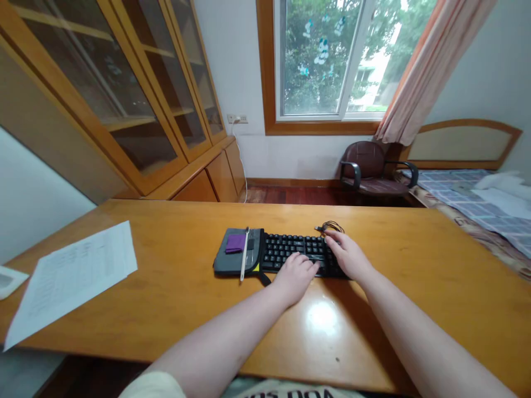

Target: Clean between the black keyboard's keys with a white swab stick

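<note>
A black keyboard (286,246) lies flat on the desk, its left end meeting a grey pouch (226,265). Whether that end goes under or into the pouch I cannot tell. My left hand (295,276) rests on the lower keys near the middle, fingers apart and lying flat. At the keyboard's right end, my right hand (350,257) lies over the keys with its fingers stretched toward the back edge. On the pouch are a folded purple cloth (235,244) and a thin white stick-like tool (244,257). Behind the keyboard sits a coiled black cable (333,225), close to my right fingertips.
Printed sheets of paper (78,276) lie on the desk's left side, beside a white object (10,282) at the frame edge. Beyond the wooden desk (178,309) stand a glass-doored cabinet (182,160), an armchair (367,166) and a bed (464,190).
</note>
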Motion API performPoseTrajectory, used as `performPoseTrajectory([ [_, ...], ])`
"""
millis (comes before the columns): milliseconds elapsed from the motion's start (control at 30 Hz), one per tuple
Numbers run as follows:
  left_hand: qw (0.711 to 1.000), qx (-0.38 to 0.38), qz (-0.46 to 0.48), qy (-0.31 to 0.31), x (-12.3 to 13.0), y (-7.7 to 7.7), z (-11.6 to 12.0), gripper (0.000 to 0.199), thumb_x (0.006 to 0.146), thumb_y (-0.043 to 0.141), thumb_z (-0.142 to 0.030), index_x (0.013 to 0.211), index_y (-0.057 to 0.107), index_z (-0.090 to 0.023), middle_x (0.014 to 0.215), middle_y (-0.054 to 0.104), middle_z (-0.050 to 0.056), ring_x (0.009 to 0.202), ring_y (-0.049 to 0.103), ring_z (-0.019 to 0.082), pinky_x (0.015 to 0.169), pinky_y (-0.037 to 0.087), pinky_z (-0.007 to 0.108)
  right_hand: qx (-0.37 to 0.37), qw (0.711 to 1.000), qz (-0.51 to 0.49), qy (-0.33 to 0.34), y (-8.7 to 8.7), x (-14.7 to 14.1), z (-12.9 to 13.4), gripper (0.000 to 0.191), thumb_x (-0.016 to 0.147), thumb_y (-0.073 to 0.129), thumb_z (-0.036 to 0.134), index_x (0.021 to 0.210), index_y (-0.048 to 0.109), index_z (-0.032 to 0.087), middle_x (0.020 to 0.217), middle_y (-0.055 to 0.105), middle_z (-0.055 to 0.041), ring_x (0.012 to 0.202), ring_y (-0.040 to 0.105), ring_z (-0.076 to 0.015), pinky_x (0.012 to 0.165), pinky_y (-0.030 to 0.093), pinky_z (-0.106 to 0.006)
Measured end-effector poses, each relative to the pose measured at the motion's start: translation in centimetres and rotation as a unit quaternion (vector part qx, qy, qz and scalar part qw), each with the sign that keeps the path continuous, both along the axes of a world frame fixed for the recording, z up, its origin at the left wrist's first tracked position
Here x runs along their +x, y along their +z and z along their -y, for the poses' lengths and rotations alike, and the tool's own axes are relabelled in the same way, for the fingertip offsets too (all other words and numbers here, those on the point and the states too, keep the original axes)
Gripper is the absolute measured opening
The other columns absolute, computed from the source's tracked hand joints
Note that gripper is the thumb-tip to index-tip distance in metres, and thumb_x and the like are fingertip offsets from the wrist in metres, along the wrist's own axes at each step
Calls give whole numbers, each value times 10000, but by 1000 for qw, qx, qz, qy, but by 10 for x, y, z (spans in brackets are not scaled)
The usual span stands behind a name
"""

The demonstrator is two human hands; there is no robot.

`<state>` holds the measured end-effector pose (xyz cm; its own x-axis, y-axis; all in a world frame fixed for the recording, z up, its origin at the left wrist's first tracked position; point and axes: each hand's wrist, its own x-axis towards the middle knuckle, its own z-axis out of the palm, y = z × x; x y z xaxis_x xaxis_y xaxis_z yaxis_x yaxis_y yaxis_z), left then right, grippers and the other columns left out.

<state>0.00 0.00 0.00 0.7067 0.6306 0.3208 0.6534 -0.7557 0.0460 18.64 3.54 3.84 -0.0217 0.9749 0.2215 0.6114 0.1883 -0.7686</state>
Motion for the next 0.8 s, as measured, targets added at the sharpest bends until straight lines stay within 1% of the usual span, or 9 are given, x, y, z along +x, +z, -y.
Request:
performPoseTrajectory([
  [133, 997, -6, 32, -69, -21, 25, -4, 342, 873, 495, -343, 1184, 554, -215, 1193, 594, 55, 1122, 494, 201, 1036, 304, 400, -8, 1000, -21, -14, -10, -3, 24, 376, 856, 435, 455, 966, 659, 174, 1013, 671, -96, 956, 603, -236, 857, 451, -375],
  [200, 994, -17, 64, -82, -44, 42, -11, 280, 903, 439, -310, 1127, 595, -246, 1152, 624, 21, 1058, 537, 163, 998, 352, 352, 14, 999, -26, -18, -13, -3, 34, 352, 867, 428, 441, 934, 662, 188, 984, 678, -84, 936, 606, -230, 825, 460, -361],
  [267, 992, -13, 126, 22, -75, 55, -21, 274, 913, 410, -288, 1065, 629, -225, 1065, 663, 29, 1006, 565, 160, 948, 398, 333, 46, 999, -16, -1, -15, -3, 41, 322, 879, 425, 410, 925, 661, 196, 975, 678, -77, 938, 603, -222, 825, 458, -355],
  [333, 971, -9, 162, 174, -109, 60, -33, 300, 917, 377, -275, 1055, 632, -198, 1053, 664, 51, 994, 572, 177, 947, 406, 348, 86, 996, 6, 34, -17, -3, 44, 286, 884, 432, 370, 923, 658, 200, 970, 678, -74, 940, 599, -214, 841, 451, -358],
  [400, 938, -7, 154, 309, -141, 56, -46, 314, 892, 411, -288, 1105, 609, -169, 1118, 634, 81, 1066, 538, 221, 964, 395, 383, 118, 990, 31, 72, -19, -3, 44, 253, 883, 444, 336, 916, 657, 202, 952, 679, -69, 933, 597, -208, 848, 446, -362],
  [467, 921, -43, 113, 370, -164, 45, -56, 330, 856, 463, -310, 1114, 606, -164, 1173, 604, 95, 1115, 509, 250, 995, 370, 409, 129, 986, 48, 95, -22, -3, 43, 235, 884, 451, 315, 915, 655, 204, 935, 681, -63, 920, 596, -202, 838, 449, -360],
  [633, 926, -101, 78, 356, -182, 29, -67, 266, 816, 507, -359, 947, 662, -187, 1200, 581, 107, 1131, 500, 262, 1006, 357, 417, 127, 985, 54, 103, -24, 1, 40, 219, 890, 449, 292, 930, 647, 209, 930, 679, -51, 908, 595, -187, 822, 455, -345],
  [733, 933, -88, 103, 334, -179, 37, -63, 157, 779, 552, -323, 785, 639, -193, 1058, 637, 89, 1050, 541, 253, 964, 386, 402, 128, 986, 44, 101, -22, 4, 41, 214, 890, 450, 289, 930, 644, 210, 935, 677, -53, 906, 597, -185, 821, 458, -342],
  [800, 932, -85, 149, 319, -172, 47, -58, 139, 782, 552, -323, 794, 617, -201, 959, 655, 60, 962, 573, 233, 904, 424, 380, 124, 987, 33, 98, -20, 5, 41, 216, 888, 449, 294, 927, 645, 210, 939, 675, -59, 907, 597, -189, 819, 459, -345],
])
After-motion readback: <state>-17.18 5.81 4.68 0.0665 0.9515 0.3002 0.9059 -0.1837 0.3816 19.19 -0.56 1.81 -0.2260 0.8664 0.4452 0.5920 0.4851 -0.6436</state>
